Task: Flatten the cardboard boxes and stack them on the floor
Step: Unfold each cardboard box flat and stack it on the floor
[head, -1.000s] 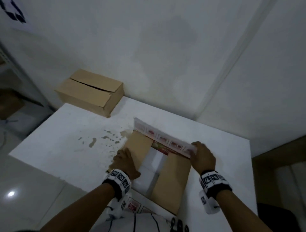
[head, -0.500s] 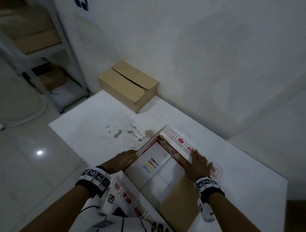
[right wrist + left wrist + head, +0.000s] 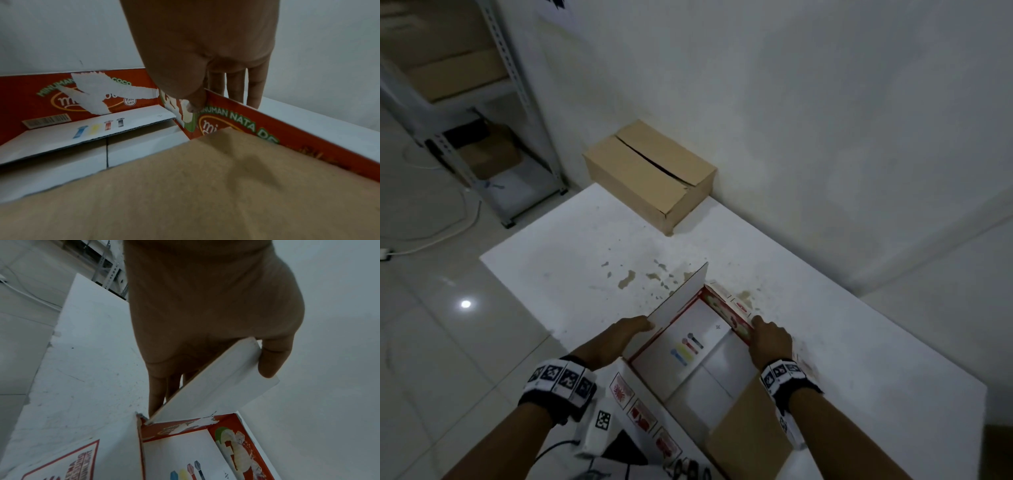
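My left hand [image 3: 631,330] pinches the white flap [image 3: 681,296], right hand [image 3: 768,339] clamps the printed drink carton [image 3: 688,356] wall; flap's hinge w/ torn paper could rip if yanked.

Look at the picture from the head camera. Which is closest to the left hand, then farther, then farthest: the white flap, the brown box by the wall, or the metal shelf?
1. The white flap, held in the left hand.
2. The brown box, closed, at the table's far end against the wall.
3. The metal shelf, on the floor past the table, far left.
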### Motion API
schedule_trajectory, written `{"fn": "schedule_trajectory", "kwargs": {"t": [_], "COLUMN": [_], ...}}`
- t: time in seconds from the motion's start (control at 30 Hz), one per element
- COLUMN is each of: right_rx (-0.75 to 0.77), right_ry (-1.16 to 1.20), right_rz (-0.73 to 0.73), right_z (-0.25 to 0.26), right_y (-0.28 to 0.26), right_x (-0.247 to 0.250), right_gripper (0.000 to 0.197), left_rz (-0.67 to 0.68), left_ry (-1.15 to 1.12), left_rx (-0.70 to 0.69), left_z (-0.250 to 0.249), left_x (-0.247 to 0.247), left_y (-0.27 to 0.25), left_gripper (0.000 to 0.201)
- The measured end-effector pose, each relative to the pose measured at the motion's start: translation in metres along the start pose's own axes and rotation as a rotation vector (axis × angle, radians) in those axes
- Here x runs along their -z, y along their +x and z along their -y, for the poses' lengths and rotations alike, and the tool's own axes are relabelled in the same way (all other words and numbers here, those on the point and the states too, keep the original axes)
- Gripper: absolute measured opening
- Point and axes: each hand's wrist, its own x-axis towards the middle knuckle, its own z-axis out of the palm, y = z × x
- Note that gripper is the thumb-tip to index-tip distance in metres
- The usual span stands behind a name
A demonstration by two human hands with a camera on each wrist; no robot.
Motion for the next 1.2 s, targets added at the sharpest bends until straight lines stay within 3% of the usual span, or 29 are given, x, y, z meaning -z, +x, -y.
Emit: {"fn": "schedule_trajectory", "kwargs": {"t": [0.1, 0.17, 0.27, 0.33, 0.4, 0.5, 0.63, 0.7, 0.77, 0.87, 0.93, 1.03, 1.2], "right_rx": [0.011, 0.022, -0.016, -0.036, -0.109, -0.199, -0.443, -0.59, -0.681, -0.746, -0.779, -0.799, -0.746], "right_ry": [0.05, 0.131, 0.151, 0.156, 0.214, 0.373, 0.301, 0.36, 0.462, 0.506, 0.516, 0.584, 0.721], "right_rz": [-0.031, -0.028, -0.065, -0.019, 0.012, 0.039, 0.091, 0.112, 0.178, 0.224, 0.19, 0.148, 0.0], "right_z": [0.004, 0.002, 0.002, 0.006, 0.007, 0.006, 0.001, 0.005, 0.021, 0.047, 0.052, 0.05, 0.032], "right_y": [-0.001, 0.0, -0.007, -0.018, -0.024, -0.039, -0.071, -0.09, -0.108, -0.125, -0.126, -0.122, -0.115], "right_x": [-0.009, -0.018, -0.005, 0.007, 0.005, -0.002, -0.008, -0.012, -0.021, -0.031, -0.032, -0.03, -0.013], "right_gripper": [0.05, 0.052, 0.052, 0.041, 0.042, 0.052, 0.093, 0.112, 0.122, 0.12, 0.119, 0.12, 0.109], "left_rz": [0.055, 0.071, -0.039, -0.139, -0.214, -0.218, -0.159, -0.102, -0.12, -0.241, -0.231, -0.164, -0.093], "left_ry": [0.114, 0.254, 0.612, 0.775, 0.894, 1.071, 1.202, 1.11, 1.055, 1.112, 1.147, 1.144, 1.054], "left_rx": [-0.028, -0.044, -0.08, -0.083, -0.064, -0.068, -0.008, 0.074, 0.09, -0.095, -0.174, -0.213, -0.42], "left_z": [-0.013, -0.028, -0.042, -0.042, -0.041, -0.041, -0.046, -0.042, -0.038, -0.044, -0.055, -0.066, -0.083], "left_x": [0.009, 0.029, 0.073, 0.087, 0.078, 0.044, 0.001, -0.016, -0.029, -0.037, -0.038, -0.032, -0.024], "left_y": [-0.004, -0.006, 0.001, 0.011, 0.022, 0.041, 0.071, 0.089, 0.101, 0.112, 0.114, 0.118, 0.127], "left_gripper": [0.025, 0.036, 0.041, 0.056, 0.083, 0.112, 0.134, 0.126, 0.102, 0.045, 0.027, 0.015, 0.047]}}
